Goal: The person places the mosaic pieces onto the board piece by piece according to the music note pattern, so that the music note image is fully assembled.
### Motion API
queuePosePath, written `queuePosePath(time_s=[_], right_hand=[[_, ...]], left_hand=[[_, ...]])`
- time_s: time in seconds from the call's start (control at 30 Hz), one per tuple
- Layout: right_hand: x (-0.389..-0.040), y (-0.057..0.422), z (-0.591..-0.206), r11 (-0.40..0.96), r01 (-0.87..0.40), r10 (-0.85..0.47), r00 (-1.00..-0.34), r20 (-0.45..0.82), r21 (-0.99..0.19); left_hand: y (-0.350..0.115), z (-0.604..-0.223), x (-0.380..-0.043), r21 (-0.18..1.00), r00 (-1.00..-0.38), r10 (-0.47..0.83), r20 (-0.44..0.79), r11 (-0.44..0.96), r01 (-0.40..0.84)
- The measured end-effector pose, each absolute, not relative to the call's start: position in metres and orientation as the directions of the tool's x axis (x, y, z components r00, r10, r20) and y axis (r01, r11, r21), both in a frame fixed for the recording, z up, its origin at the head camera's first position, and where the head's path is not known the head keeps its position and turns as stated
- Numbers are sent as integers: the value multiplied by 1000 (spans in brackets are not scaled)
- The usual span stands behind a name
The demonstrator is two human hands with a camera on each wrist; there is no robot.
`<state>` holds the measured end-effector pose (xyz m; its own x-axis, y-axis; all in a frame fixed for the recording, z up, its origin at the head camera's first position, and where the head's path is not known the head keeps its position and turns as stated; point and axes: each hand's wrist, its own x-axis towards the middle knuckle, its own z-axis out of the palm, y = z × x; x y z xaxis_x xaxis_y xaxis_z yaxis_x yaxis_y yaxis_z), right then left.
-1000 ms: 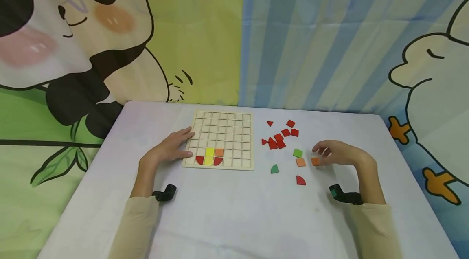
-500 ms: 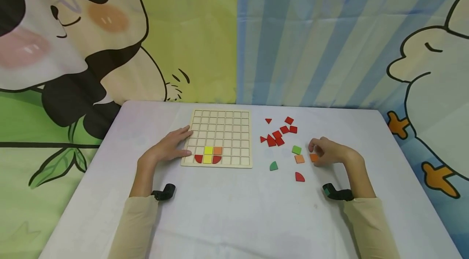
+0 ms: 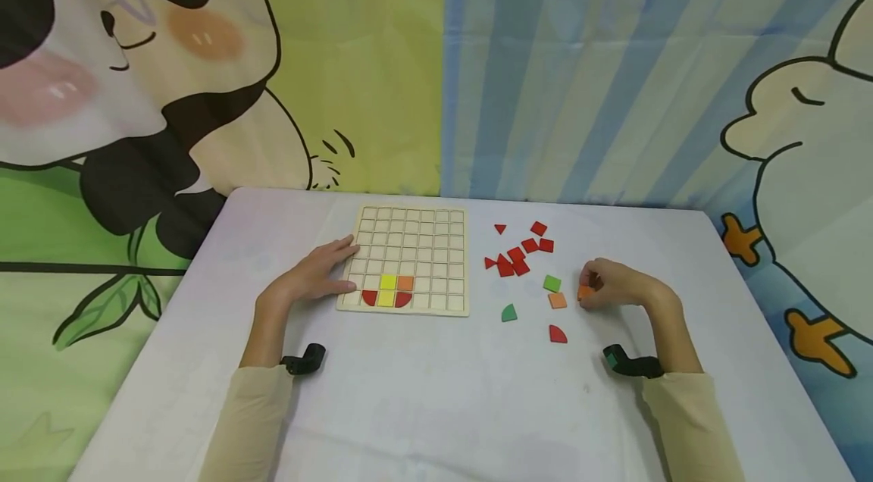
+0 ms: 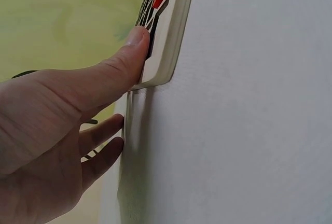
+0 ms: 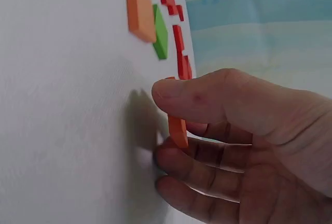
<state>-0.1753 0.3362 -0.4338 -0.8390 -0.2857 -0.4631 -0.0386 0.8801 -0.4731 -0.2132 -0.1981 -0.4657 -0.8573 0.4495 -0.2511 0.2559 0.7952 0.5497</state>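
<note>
My right hand (image 3: 619,283) pinches an orange square tile (image 5: 178,130) between thumb and fingers, tilted up off the white tabletop in the right wrist view. Part of the tile is hidden behind the thumb. At the near left corner of a wooden grid board (image 3: 436,255), my left hand (image 3: 310,273) rests with its thumb on the rim and its other fingers extended along the side. Two yellow squares (image 3: 387,283), an orange square (image 3: 405,283) and two red quarter circles (image 3: 369,298) sit in the board's lower cells.
Right of the board lie several red squares (image 3: 521,267) and small red triangles (image 3: 501,229). Closer to my right hand are a green square (image 3: 552,283), another orange square (image 3: 558,301), a green quarter circle (image 3: 509,313) and a red quarter circle (image 3: 558,334).
My right hand's fingers have closed on the orange tile, which lay flat on the table earlier and is now tipped up. The left hand stays at the board.
</note>
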Motion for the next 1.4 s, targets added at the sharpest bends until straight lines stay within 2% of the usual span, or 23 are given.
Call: queuePosePath(time_s=[0.13,0.3,0.5,0.67,0.93,1.4], right_hand=[[-172,322,-426,843,-85,-342,-847,-408,-530],[-170,289,-404,772,-232,-471,-833,-289,-592],[-188,199,-405,648,-393,-630,-759,-168,-652],[-199,122,-426,578,-526,-728,-678,-103,-624],[-204,55,-425,539,-588,-747,-664,-19,-603],[-213,13,-441,658,-574,-680,-730,-59,-487]], left_hand=[[-200,-468,-210,553,-859,442,-257,797,245],[-201,-468,-210,560,-854,459,-246,786,261],[-204,-464,-212,564,-862,438,-256,792,235],[-202,-465,-212,560,-864,426,-268,799,220],[-198,-462,-211,549,-862,433,-264,802,235],[-200,-464,-214,542,-852,463,-246,794,275]])
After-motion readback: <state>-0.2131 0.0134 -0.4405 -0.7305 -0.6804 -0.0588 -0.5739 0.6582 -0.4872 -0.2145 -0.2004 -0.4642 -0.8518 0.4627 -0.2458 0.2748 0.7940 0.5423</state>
